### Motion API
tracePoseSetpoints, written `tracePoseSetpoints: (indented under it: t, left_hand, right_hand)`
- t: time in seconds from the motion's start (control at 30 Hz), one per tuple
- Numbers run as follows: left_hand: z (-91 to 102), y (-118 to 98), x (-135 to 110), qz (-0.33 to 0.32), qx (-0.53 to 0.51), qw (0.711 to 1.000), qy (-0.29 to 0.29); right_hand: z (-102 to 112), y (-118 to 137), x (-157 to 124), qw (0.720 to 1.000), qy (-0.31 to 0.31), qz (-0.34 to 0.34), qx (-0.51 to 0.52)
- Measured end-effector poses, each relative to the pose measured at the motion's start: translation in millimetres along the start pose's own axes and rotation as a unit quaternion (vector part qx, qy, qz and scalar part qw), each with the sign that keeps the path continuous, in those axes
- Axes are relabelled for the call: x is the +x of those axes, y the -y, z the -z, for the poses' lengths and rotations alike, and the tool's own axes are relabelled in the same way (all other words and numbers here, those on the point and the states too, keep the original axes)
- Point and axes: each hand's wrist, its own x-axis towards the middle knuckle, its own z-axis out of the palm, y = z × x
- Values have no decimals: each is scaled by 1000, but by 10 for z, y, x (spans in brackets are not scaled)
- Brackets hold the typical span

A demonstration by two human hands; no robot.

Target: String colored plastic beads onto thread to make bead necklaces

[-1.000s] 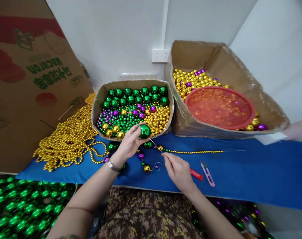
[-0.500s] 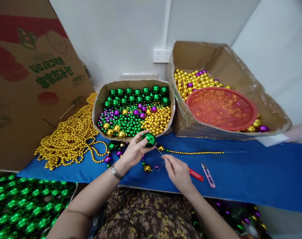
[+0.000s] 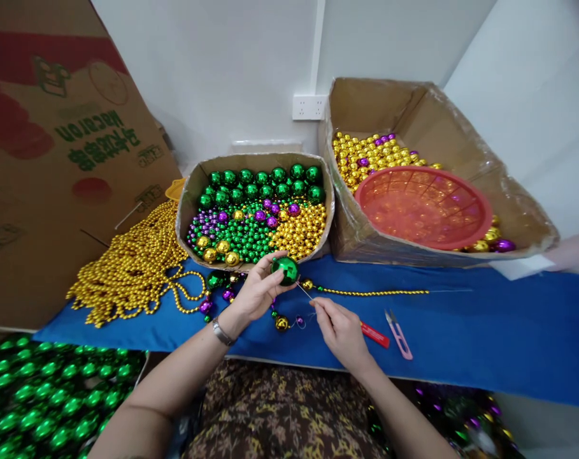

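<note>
My left hand (image 3: 255, 292) pinches a large shiny green bead (image 3: 285, 269) just in front of the small cardboard box (image 3: 188, 203) of mixed green, gold and purple beads. My right hand (image 3: 339, 328) pinches a thin needle (image 3: 304, 292) whose tip points up into the green bead. Between my hands, on the blue cloth (image 3: 485, 331), lies a partly strung line of green, purple and gold beads (image 3: 281, 322). A thin strand of small gold beads (image 3: 372, 292) runs to the right from it.
A heap of gold bead strands (image 3: 131, 268) lies at left beside a big leaning carton (image 3: 55, 159). At right, a large box (image 3: 461, 121) holds gold beads and a red plastic basket (image 3: 423, 207). Pink thread snips (image 3: 398, 333) and a red tool (image 3: 376, 335) lie near my right hand. Green beads (image 3: 55, 395) fill the lower left.
My left hand carried the green bead down and to the right, away from the box rim and onto the needle tip. My right hand stayed almost still.
</note>
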Motion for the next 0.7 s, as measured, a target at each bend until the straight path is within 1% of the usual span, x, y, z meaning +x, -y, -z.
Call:
tracePoseSetpoints:
  t: [0.17,0.4,0.53,0.63,0.7]
  left_hand:
    - [-14,-10,3,15,-28,999,20]
    - [-16,-5,25,10,-20,1000,17]
    - [-37,76,-15,12,24,999,30]
    - [-45,92,-36,18,81,994,74]
    - [-34,36,21,16,107,990,95]
  right_hand:
    - [3,-12,-9,1000,-4,-2,12]
    - [35,-9,-12,1000,-10,-1,12]
    - [20,23,-3,1000,-3,-11,12]
    - [2,35,-2,1000,-3,-27,12]
    - [3,27,-4,999,-11,-39,9]
